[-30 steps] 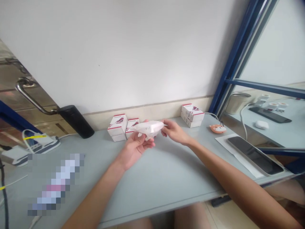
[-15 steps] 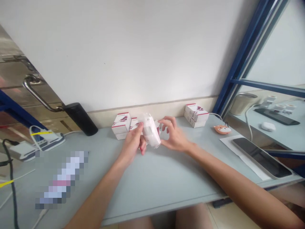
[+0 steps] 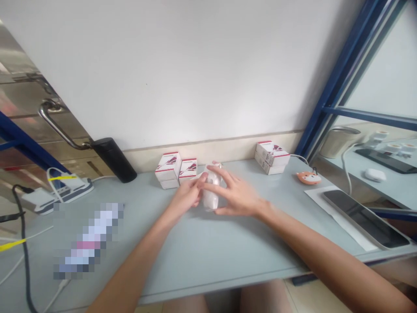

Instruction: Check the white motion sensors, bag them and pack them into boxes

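A small white item in crinkled clear plastic wrap (image 3: 211,199) is between my two hands, just above the desk; I cannot make out its kind. My left hand (image 3: 187,193) grips its left side, thumb on top. From the right, my right hand (image 3: 236,193) reaches around it, fingers across its upper part and thumb at its lower end. My fingers cover much of it. Just behind my left hand are a stacked pair of white and red boxes (image 3: 168,169) and a lower similar box (image 3: 188,168).
More boxes (image 3: 272,156) are stacked at the back right. A black cylinder (image 3: 114,160) leans at the back left by a power strip (image 3: 65,195). To the right lie an orange animal-shaped item (image 3: 309,177) and a phone (image 3: 363,217) on white paper. A blurred-out object (image 3: 89,239) lies left.
The wrapped item has come lower and more upright. My right hand has moved left onto it, its fingers now across it. The lower box behind shows more clearly.
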Motion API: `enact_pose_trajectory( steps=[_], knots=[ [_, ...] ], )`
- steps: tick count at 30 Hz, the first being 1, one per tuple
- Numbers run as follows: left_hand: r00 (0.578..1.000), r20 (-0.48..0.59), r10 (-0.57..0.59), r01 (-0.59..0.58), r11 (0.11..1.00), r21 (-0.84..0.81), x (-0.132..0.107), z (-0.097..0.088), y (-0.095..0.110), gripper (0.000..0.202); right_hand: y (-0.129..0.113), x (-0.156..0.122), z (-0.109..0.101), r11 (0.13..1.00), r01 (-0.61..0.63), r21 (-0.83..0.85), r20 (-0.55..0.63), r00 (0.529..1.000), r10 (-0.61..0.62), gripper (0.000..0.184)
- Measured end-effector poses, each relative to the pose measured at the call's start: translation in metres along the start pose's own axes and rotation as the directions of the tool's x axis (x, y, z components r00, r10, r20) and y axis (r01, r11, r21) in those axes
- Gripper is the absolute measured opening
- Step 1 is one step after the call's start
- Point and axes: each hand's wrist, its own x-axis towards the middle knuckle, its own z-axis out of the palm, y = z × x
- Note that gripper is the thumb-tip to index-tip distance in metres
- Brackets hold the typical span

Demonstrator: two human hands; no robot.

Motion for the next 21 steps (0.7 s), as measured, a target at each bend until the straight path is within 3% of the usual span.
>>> enact_pose_trajectory(
  steps=[2, 4, 6, 7, 8, 9, 11, 14, 17, 21],
  knots=[
    [0.99, -0.077, 0.118, -0.111, 0.99, 0.09, 0.002, 0.001, -0.005, 0.056, 0.007, -0.001, -0.001, 0.997, -0.07, 0.036, -0.061, 0.996, 0.072, 0.083],
    [0.921, -0.206, 0.33, -0.262, 0.918, 0.298, 0.005, 0.001, -0.011, 0.049, 0.018, -0.002, -0.003, 0.98, -0.185, 0.071, -0.167, 0.967, 0.194, 0.079],
    [0.798, -0.245, 0.551, -0.331, 0.739, 0.586, 0.009, -0.001, -0.018, 0.043, 0.032, -0.004, -0.005, 0.941, -0.32, 0.111, -0.261, 0.904, 0.338, 0.076],
    [0.76, -0.214, 0.614, -0.319, 0.639, 0.7, 0.011, -0.002, -0.023, 0.044, 0.04, -0.006, -0.005, 0.911, -0.391, 0.133, -0.289, 0.864, 0.413, 0.074],
    [0.758, -0.175, 0.628, -0.289, 0.564, 0.774, 0.013, -0.004, -0.027, 0.048, 0.047, -0.008, -0.003, 0.877, -0.456, 0.154, -0.3, 0.824, 0.481, 0.073],
    [0.789, -0.141, 0.598, -0.255, 0.528, 0.81, 0.015, -0.006, -0.032, 0.053, 0.053, -0.01, -0.001, 0.843, -0.51, 0.171, -0.296, 0.79, 0.537, 0.073],
    [0.868, -0.093, 0.488, -0.212, 0.535, 0.818, 0.019, -0.01, -0.039, 0.056, 0.063, -0.016, 0.006, 0.8, -0.569, 0.191, -0.252, 0.759, 0.6, 0.073],
    [0.914, -0.032, 0.403, -0.259, 0.644, 0.72, 0.022, -0.015, -0.042, 0.051, 0.068, -0.019, 0.014, 0.8, -0.554, 0.233, -0.19, 0.781, 0.596, 0.074],
    [0.94, 0.001, 0.342, -0.301, 0.825, 0.478, 0.021, -0.018, -0.035, 0.05, 0.062, -0.016, 0.01, 0.825, -0.478, 0.301, -0.272, 0.786, 0.555, 0.07],
    [0.979, 0.071, 0.192, -0.197, 0.977, 0.084, 0.022, -0.021, -0.033, 0.053, 0.047, -0.006, -0.013, 0.873, -0.325, 0.364, -0.347, 0.822, 0.451, 0.066]
  ],
)
